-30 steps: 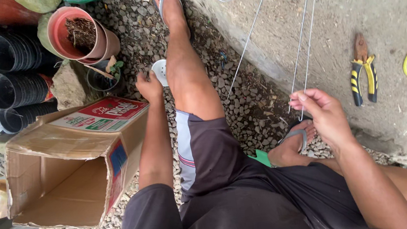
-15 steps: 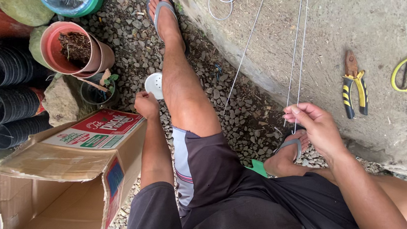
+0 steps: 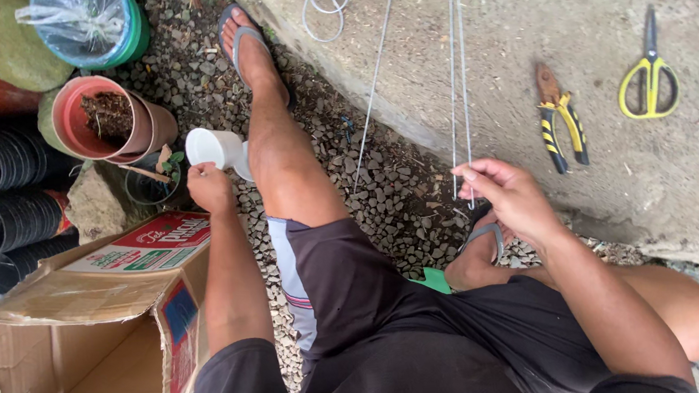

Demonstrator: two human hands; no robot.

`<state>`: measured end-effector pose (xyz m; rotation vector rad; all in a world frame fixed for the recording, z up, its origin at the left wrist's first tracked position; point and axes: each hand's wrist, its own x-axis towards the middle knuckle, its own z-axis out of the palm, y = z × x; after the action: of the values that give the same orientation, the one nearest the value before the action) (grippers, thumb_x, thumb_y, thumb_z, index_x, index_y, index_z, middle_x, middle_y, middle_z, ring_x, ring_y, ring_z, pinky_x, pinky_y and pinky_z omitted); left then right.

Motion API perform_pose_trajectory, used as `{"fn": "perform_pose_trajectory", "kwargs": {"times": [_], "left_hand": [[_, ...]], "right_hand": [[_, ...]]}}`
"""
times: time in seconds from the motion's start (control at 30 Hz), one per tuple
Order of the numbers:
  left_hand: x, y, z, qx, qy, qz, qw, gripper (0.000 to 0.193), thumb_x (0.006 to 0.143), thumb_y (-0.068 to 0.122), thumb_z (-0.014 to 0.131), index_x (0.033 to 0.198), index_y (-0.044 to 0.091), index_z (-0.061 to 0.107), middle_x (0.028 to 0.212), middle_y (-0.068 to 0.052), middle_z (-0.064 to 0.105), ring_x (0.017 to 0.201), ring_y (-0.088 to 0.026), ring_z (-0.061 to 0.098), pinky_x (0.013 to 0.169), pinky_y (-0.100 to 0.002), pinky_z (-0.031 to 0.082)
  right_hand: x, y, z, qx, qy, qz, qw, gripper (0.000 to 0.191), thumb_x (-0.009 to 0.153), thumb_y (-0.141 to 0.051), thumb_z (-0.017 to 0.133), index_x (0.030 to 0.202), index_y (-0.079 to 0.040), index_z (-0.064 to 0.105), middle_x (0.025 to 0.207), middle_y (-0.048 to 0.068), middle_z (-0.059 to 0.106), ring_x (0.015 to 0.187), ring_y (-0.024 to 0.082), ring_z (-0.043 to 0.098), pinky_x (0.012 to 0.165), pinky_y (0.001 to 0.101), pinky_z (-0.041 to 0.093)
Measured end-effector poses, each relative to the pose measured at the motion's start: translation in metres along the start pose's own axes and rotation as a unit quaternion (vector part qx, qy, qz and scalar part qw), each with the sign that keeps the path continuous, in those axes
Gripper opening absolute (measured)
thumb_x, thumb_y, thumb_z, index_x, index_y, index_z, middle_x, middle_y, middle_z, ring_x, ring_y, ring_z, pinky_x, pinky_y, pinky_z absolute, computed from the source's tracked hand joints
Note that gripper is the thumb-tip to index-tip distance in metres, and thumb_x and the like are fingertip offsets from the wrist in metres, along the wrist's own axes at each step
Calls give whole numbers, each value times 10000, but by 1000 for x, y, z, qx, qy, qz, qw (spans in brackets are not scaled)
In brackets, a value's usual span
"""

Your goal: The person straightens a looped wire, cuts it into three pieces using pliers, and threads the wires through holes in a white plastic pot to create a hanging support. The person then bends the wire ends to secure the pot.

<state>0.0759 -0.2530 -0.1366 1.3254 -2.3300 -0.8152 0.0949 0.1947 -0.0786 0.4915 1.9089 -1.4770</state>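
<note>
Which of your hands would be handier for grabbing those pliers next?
Probably the right hand: it is on the concrete side nearest the pliers, though its fingers pinch the wire strands. The left hand holds a white cup across the leg.

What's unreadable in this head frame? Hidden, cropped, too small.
- White cup: far side hidden behind the left hand and the leg.
- Wire strands: run off the top edge; ends unseen.
- Right hand: the pinch on the wires is too small to judge.
- Cardboard box: cropped by the bottom edge.
</note>
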Motion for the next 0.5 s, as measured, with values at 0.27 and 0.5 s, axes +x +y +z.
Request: {"fn": "perform_pose_trajectory", "kwargs": {"times": [0.27,0.5], "left_hand": [[13,41,-15,-307,-62,-92,945,225,911,151,642,830,-55,685,667,-35,645,566,-102,559,507,-270,400],[-15,115,-47,-382,-150,138,901,207,961,116,837,1083,-27,749,829,-28,644,707,-99,558,648,-224,453]], "right_hand": [[-14,20,-27,80,-53,-97,991,308,1023,-219,628,1255,-35,713,942,18,688,881,101,654,851,276,548],[-30,12,-43,150,-56,-111,981,283,1004,-161,627,1245,-17,663,988,7,687,881,102,658,833,283,557]]}}
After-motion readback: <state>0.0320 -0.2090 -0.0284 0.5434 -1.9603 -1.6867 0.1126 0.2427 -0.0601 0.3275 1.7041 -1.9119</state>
